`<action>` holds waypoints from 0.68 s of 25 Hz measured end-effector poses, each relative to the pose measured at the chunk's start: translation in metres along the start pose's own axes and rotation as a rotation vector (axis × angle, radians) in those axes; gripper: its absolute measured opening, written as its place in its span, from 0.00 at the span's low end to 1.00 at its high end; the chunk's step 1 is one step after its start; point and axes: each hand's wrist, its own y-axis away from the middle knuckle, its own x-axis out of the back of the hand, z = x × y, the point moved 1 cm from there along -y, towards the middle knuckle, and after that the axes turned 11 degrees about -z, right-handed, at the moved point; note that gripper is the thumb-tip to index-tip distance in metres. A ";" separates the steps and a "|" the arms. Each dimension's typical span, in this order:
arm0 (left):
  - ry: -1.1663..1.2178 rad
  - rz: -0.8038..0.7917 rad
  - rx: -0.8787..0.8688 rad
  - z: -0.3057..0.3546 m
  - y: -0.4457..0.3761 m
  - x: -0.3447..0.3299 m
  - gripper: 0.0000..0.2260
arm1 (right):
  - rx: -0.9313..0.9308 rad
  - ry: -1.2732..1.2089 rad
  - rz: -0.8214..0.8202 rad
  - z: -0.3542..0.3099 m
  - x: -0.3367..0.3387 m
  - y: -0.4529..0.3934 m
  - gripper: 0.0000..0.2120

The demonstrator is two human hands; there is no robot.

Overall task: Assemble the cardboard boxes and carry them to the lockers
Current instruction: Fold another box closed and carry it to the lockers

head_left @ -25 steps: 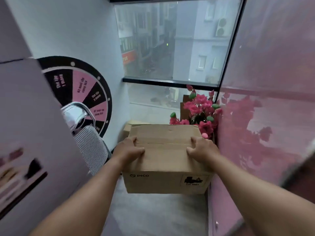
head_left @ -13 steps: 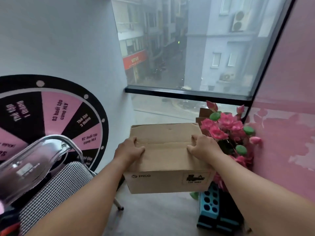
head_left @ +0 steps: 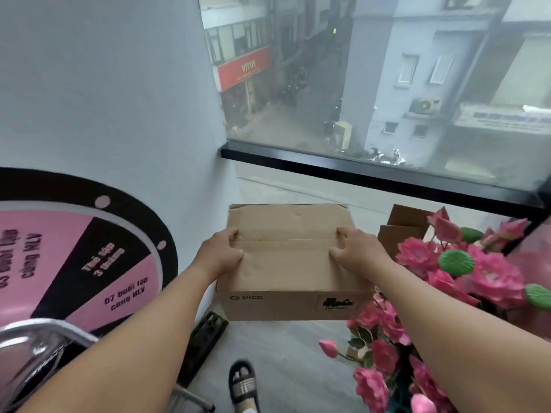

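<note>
A closed brown cardboard box (head_left: 286, 263) with a PICO print on its near side hangs in the air in front of me, above the grey floor. My left hand (head_left: 222, 254) grips its left top edge, and my right hand (head_left: 357, 251) grips its right top edge. The fingers of both hands lie over the seam between the two top flaps. Behind the flowers at the right stands another brown cardboard box (head_left: 402, 228), partly hidden. No lockers are in view.
Pink artificial flowers (head_left: 456, 278) crowd the right side. A pink and black prize wheel (head_left: 89, 263) leans on the left wall, with a chrome chair frame (head_left: 38, 338) before it. A black grid piece (head_left: 205, 338) lies on the floor. A window (head_left: 372, 84) fills the far wall. My sandalled foot (head_left: 243, 383) is below.
The view has moved forward, closer to the window and the flowers, and tilted down. The box stays held in both hands. The chair has slid to the lower left, and my foot has appeared.
</note>
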 end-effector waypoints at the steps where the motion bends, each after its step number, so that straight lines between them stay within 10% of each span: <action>1: -0.002 -0.013 -0.002 -0.007 -0.033 0.004 0.27 | -0.027 -0.004 -0.006 -0.002 -0.006 -0.029 0.24; 17: -0.112 -0.299 -0.021 -0.074 -0.411 -0.099 0.28 | -0.482 -0.195 -0.082 0.113 -0.121 -0.330 0.37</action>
